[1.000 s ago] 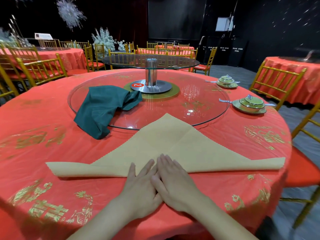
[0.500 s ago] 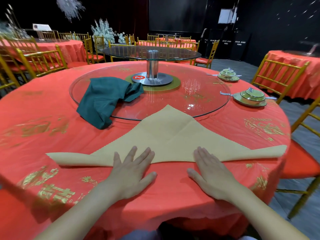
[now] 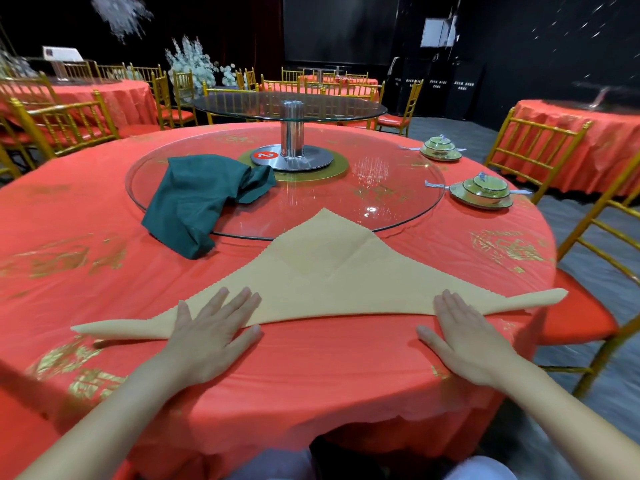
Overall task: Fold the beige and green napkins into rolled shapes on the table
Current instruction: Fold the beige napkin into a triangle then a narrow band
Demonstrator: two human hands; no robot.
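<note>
Beige napkin [image 3: 322, 278], folded triangle, 12 o'clock: your left hand [image 3: 211, 330] and right hand [image 3: 464, 337], flat, gripping nothing, press its near fold, likely creasing it for rolling. Green napkin [image 3: 197, 199], crumpled, 11 o'clock, untouched.

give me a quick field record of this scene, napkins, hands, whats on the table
beige napkin: flat triangle, long edge near the person, tip on the glass turntable rim; not rolled
green napkin: crumpled, partly on the turntable, partly on the red tablecloth
left hand: flat, fingers spread, pressing the napkin's left part
right hand: flat, fingertips on the napkin's right part
other items: two green lidded bowls on saucers at the far right
</note>
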